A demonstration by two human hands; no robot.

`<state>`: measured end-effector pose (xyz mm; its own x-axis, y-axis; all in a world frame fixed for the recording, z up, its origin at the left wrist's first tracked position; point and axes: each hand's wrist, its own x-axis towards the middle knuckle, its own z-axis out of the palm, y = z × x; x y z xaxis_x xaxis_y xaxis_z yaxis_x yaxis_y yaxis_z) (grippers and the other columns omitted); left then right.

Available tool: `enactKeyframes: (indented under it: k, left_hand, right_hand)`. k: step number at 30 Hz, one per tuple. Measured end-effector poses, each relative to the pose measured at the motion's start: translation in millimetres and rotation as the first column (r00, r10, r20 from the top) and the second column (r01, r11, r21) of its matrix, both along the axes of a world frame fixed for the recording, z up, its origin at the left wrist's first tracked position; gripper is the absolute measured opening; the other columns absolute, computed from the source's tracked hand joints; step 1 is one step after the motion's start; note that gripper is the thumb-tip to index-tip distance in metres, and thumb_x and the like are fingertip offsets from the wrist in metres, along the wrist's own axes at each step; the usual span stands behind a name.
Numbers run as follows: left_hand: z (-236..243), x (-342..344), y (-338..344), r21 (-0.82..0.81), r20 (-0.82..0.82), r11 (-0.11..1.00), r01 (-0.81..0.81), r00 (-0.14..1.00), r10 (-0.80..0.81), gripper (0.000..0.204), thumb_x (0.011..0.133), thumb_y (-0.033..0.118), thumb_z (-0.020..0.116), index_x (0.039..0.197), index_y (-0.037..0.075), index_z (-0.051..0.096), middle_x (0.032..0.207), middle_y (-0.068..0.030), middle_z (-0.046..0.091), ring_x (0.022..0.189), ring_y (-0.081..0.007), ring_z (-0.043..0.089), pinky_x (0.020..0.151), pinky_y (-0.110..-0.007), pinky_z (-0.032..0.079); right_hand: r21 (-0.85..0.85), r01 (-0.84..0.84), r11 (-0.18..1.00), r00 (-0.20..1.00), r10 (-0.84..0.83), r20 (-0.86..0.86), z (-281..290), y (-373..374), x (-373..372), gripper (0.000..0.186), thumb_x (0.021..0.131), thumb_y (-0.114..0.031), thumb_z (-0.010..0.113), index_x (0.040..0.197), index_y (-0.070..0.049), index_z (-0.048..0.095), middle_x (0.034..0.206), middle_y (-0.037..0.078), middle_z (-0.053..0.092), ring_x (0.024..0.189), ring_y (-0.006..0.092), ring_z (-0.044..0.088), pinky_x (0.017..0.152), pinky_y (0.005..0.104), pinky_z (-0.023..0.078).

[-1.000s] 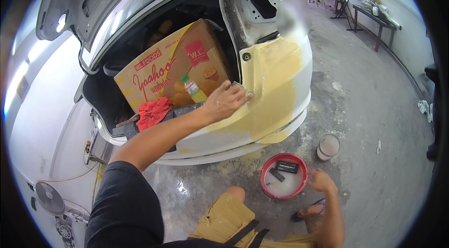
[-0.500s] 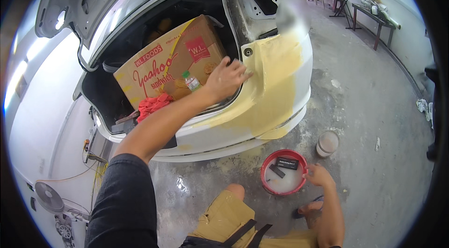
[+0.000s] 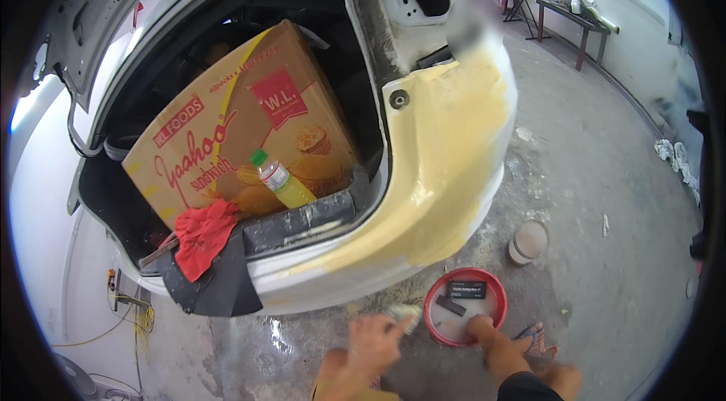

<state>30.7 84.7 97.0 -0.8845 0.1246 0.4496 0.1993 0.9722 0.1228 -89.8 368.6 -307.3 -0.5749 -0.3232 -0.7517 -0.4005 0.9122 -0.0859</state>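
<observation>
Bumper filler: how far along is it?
Done: yellowish filler covers the bumper's corner, spread but patchy-edged. In hand: the left hand holds a pale pad low near the floor; the right hand reaches into the red tub. Left: the filler looks unpainted, the lower bumper bare white.

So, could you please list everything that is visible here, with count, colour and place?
Car rear: one, white with yellow filler, centre.
Cardboard box: one, brown, in open boot.
Bottle: one, yellowish liquid, green cap, against box.
Rag: one, red, boot edge.
Basin: one, red, on floor.
Small tub: one, pale, on floor right.
Left hand: holds pale pad beside basin.
Right hand: at basin rim.
</observation>
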Motion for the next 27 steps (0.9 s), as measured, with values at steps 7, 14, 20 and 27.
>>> enactKeyframes:
  k: [7,14,20,27]
  left_hand:
    - [-86,3,27,0.359,0.44,0.932,-0.043,0.889,-0.129,0.044,0.087,0.008,0.064,0.126,0.023,0.076,0.102,-0.0026,0.064,0.098,-0.0249,0.067,0.09,-0.043,0.047]
    - [-94,-23,-19,0.373,0.561,0.926,-0.055,0.808,-0.178,0.035,0.094,0.013,0.061,0.126,0.018,0.076,0.116,-0.0088,0.067,0.112,-0.0295,0.066,0.098,-0.049,0.047]
    - [-80,-7,-24,0.494,0.53,0.867,-0.068,0.814,-0.238,0.033,0.101,0.017,0.057,0.129,0.017,0.074,0.122,-0.0102,0.067,0.12,-0.0306,0.064,0.106,-0.049,0.045]
    - [-63,1,-34,0.522,0.531,0.848,-0.084,0.811,-0.246,0.031,0.102,0.019,0.058,0.127,0.018,0.076,0.124,-0.0109,0.066,0.123,-0.031,0.062,0.107,-0.051,0.044]
  right_hand:
    - [-0.106,-0.042,0.993,0.876,0.088,0.474,11,-5,-27,0.037,0.102,-0.042,0.06,0.108,-0.013,0.082,0.097,0.01,0.079,0.082,0.0235,0.073,0.071,0.0436,0.058]
    - [-0.443,0.841,0.31,0.47,-0.013,0.882,357,-18,-85,0.036,0.11,-0.037,0.058,0.104,-0.003,0.069,0.093,0.009,0.07,0.084,0.0184,0.068,0.075,0.0333,0.056]
    - [-0.836,0.478,0.27,0.878,-0.151,0.454,608,-114,-155,0.034,0.109,-0.028,0.059,0.121,0.002,0.069,0.111,0.014,0.074,0.103,0.0237,0.074,0.093,0.0385,0.06]
    - [-0.52,-0.133,0.844,0.883,-0.137,-0.448,707,-196,-200,0.029,0.102,-0.016,0.056,0.113,0.003,0.074,0.11,0.02,0.075,0.099,0.0316,0.072,0.09,0.0406,0.059]
